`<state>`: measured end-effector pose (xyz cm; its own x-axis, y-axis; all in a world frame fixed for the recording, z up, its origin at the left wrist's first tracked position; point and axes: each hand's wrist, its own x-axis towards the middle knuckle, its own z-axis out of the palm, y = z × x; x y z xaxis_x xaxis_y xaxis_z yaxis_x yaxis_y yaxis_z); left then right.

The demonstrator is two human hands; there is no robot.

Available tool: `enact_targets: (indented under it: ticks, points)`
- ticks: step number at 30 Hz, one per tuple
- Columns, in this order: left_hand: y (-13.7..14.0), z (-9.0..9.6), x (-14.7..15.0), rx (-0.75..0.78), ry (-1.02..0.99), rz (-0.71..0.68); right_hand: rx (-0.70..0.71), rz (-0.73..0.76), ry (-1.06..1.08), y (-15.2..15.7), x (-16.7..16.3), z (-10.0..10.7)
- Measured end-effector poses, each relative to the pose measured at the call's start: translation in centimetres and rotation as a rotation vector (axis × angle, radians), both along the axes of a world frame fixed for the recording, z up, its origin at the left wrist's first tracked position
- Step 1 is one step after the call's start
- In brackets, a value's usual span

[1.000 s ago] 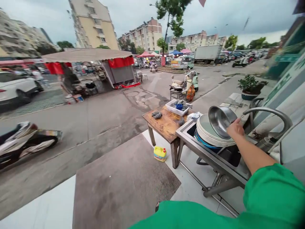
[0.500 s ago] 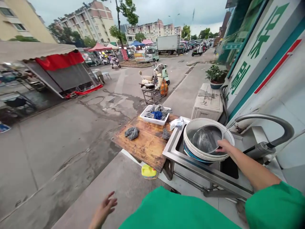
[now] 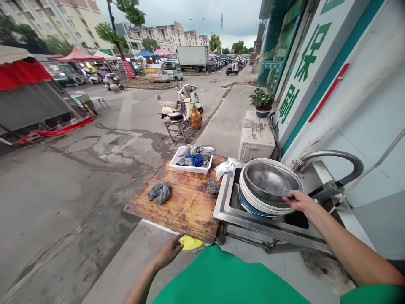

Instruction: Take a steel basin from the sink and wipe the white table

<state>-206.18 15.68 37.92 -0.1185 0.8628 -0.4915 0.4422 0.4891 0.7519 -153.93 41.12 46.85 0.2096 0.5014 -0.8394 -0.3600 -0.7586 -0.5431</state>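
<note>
We have our right hand (image 3: 299, 200) on the near rim of a stainless steel bowl (image 3: 268, 181), fingers curled over its edge so the grip is closed on the metal. The bowl sits tilted inside a wider white basin (image 3: 253, 202) with a blue band around its side, and that basin rests in the steel sink (image 3: 228, 202) at the right of the scene, against the white wall. A curved steel faucet (image 3: 335, 162) arches over the far right of the sink, just beyond the bowl.

Our left hand (image 3: 169, 252) hangs low at the near left, empty, its fingers loosely bent and holding nothing. It is just below the near edge of the wooden table (image 3: 186, 202) and close beside a yellow bottle (image 3: 191, 243) that stands on the ground under that edge; we cannot tell whether the fingers touch either one.

On the table, to the left of the sink and touching it, lies a grey rag (image 3: 160, 192) near the middle left, a dark scouring pad (image 3: 211, 185) close to the sink, and at the far edge a white tray (image 3: 190, 159) heaped with cloths, one of them blue. A crumpled white cloth (image 3: 224, 167) lies over the sink's far left corner. Further off stand a potted plant (image 3: 261, 101) by the wall and a parked scooter (image 3: 180, 103) on the wet pavement.
</note>
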Motion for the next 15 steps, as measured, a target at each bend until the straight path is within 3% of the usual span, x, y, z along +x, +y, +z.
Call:
enact_targets:
  ticks: [4,10,15]
  points:
    - [3.3,2.1,0.4,-0.068,-0.237,-0.071,0.065,-0.070,-0.062,-2.0,-2.2,3.4]
    - [10.4,7.8,5.2,-0.066,-0.594,-0.045,0.130,-0.087,-0.129,-6.0,-6.1,7.9]
    - [14.2,10.3,7.9,-0.133,-0.850,0.070,0.147,-0.032,-0.058,-9.6,-11.7,8.6]
